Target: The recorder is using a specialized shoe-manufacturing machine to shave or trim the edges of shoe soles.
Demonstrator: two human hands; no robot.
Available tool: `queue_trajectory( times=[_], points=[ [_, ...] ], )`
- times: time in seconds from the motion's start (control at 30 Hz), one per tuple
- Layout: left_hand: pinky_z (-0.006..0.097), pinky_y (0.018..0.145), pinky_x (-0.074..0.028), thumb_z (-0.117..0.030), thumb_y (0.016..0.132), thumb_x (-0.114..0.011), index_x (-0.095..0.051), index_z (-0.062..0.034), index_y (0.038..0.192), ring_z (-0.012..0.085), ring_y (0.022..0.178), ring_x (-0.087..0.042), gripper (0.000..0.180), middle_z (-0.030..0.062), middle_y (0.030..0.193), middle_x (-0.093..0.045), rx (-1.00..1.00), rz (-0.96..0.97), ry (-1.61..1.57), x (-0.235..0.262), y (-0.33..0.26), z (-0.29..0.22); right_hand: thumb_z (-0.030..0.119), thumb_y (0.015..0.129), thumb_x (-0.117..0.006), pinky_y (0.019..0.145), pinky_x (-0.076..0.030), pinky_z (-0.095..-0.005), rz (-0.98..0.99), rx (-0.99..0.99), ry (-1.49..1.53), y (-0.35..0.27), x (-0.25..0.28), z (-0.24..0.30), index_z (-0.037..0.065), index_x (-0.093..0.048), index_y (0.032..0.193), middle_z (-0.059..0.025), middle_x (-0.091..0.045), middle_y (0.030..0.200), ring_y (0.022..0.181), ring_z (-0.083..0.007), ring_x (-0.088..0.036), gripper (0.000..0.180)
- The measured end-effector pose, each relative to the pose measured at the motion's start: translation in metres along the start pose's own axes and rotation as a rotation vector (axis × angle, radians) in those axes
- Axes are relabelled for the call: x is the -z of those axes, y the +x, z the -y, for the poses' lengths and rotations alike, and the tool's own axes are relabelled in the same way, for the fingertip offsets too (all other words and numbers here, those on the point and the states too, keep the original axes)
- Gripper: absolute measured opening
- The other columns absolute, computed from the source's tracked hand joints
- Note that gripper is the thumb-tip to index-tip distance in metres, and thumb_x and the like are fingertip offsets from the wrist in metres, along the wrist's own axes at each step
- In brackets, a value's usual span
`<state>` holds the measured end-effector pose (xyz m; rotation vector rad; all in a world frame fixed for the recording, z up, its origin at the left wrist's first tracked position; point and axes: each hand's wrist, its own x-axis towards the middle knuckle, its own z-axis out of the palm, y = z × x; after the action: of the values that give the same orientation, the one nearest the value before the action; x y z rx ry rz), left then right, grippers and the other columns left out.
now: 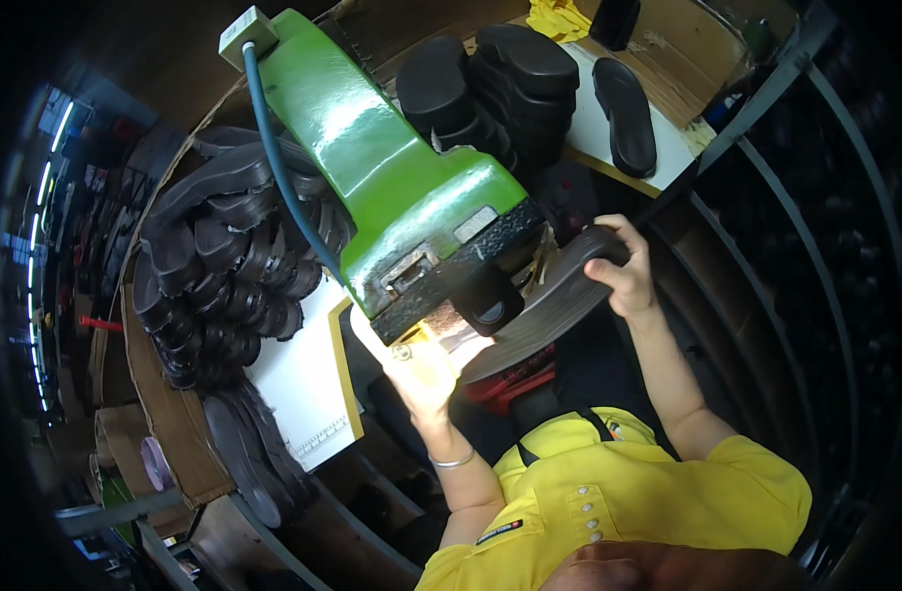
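Observation:
A long dark shoe sole [544, 317] is held tilted at the front edge of a green machine head [372, 163]. My right hand [623, 271] is closed around its far right end, thumb on the near side and fingers over the top. At the sole's left end, my left hand [421, 372] grips it close under the machine's black lower edge, lit by a bright lamp. Part of the left fingers is washed out by that light or hidden by the machine. A black rounded piece [488, 300] juts from the machine between my hands and covers part of the sole.
Piled dark soles [219, 246] fill the left beside a cardboard sheet [160, 404]. More stacked soles [485, 89] stand behind the machine, with a single sole [625, 118] on the white board at right. A blue cable [278, 167] runs down the machine; metal rails [766, 108] border the right.

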<state>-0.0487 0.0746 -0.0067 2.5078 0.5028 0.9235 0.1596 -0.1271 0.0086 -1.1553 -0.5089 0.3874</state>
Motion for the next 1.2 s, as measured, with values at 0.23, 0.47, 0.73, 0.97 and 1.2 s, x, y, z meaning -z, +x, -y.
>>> queue_trajectory(
  times=[0.23, 0.47, 0.73, 0.97, 1.2],
  points=[
    [0.03, 0.063, -0.046, -0.021, 0.05, -0.096, -0.056, -0.0057, 0.079, 0.0178, 0.066, -0.054, 0.051, 0.0037, 0.073, -0.056, 0.008, -0.185, -0.085, -0.005, -0.001, -0.018, 0.007, 0.064, -0.086, 0.085, -0.047, -0.0267, 0.062, 0.03, 0.114, 0.003, 0.02, -0.014, 0.003, -0.06, 0.107, -0.0046, -0.065, 0.098, 0.091, -0.0126, -0.061, 0.05],
    [0.026, 0.057, -0.043, -0.029, 0.054, -0.095, -0.056, -0.0039, 0.08, 0.0141, 0.061, -0.049, 0.054, 0.0024, 0.073, -0.053, -0.05, -0.357, 0.182, -0.042, 0.003, -0.031, 0.009, 0.066, -0.085, 0.085, -0.046, -0.0264, 0.002, 0.044, 0.062, 0.024, 0.043, 0.01, 0.002, -0.058, 0.114, -0.0046, -0.064, 0.102, 0.092, -0.0127, -0.06, 0.056],
    [0.026, 0.057, -0.042, -0.022, 0.054, -0.095, -0.056, -0.0049, 0.077, 0.013, 0.06, -0.049, 0.048, 0.0015, 0.072, -0.054, 0.175, -0.286, -0.216, -0.026, -0.001, -0.022, 0.0, 0.069, -0.078, 0.081, -0.047, -0.026, 0.063, -0.069, 0.053, 0.033, 0.006, 0.022, 0.001, -0.06, 0.11, -0.0036, -0.065, 0.095, 0.087, -0.0116, -0.06, 0.045],
    [0.027, 0.058, -0.042, -0.014, 0.053, -0.095, -0.056, -0.006, 0.075, 0.0127, 0.061, -0.049, 0.045, 0.0011, 0.071, -0.055, 0.184, -0.275, -0.256, -0.013, -0.007, -0.024, -0.001, 0.064, -0.082, 0.084, -0.047, -0.0258, 0.155, -0.01, 0.047, 0.031, 0.005, 0.007, 0.001, -0.06, 0.109, -0.0057, -0.065, 0.098, 0.09, -0.0125, -0.061, 0.051],
    [0.027, 0.06, -0.043, -0.017, 0.054, -0.095, -0.057, -0.0019, 0.086, 0.0126, 0.061, -0.047, 0.052, 0.0003, 0.071, -0.054, 0.146, -0.307, -0.163, -0.037, 0.0, -0.032, 0.003, 0.066, -0.082, 0.085, -0.045, -0.0256, 0.092, 0.005, 0.067, 0.042, 0.026, 0.02, 0.002, -0.06, 0.112, -0.0044, -0.065, 0.101, 0.091, -0.0126, -0.06, 0.051]
  ],
)
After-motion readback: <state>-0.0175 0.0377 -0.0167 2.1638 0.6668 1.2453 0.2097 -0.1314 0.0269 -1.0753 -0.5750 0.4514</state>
